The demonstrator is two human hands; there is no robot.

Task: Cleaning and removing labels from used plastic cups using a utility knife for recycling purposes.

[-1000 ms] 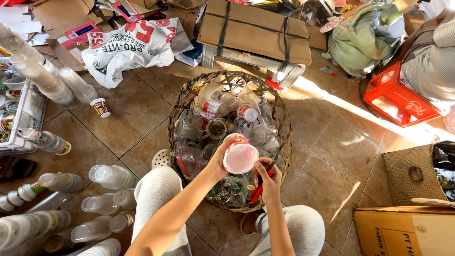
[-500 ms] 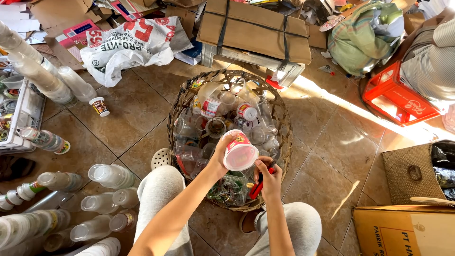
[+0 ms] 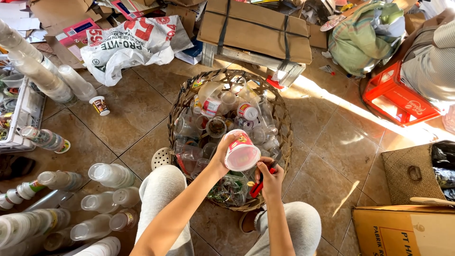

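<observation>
My left hand [image 3: 222, 152] grips a plastic cup with a pink sealed lid [image 3: 241, 152], held over the near side of a round woven basket [image 3: 282, 118]. The basket is full of several clear plastic cups [image 3: 215, 114], some with printed labels. My right hand [image 3: 270, 178] is just below the cup, closed around a small red-handled tool [image 3: 258, 186] whose tip points toward the cup. My knees in grey trousers sit on either side of the basket's near rim.
Stacks of nested clear cups [image 3: 110, 175] lie on the tiled floor at left. A white printed sack [image 3: 132, 45], a strapped bundle of flat cardboard [image 3: 258, 28], a red plastic crate [image 3: 400, 99] and a cardboard box [image 3: 403, 232] ring the basket. Another person sits at far right.
The cup in my left hand has shifted slightly down and right, closer to my right hand. My right hand has barely moved.
</observation>
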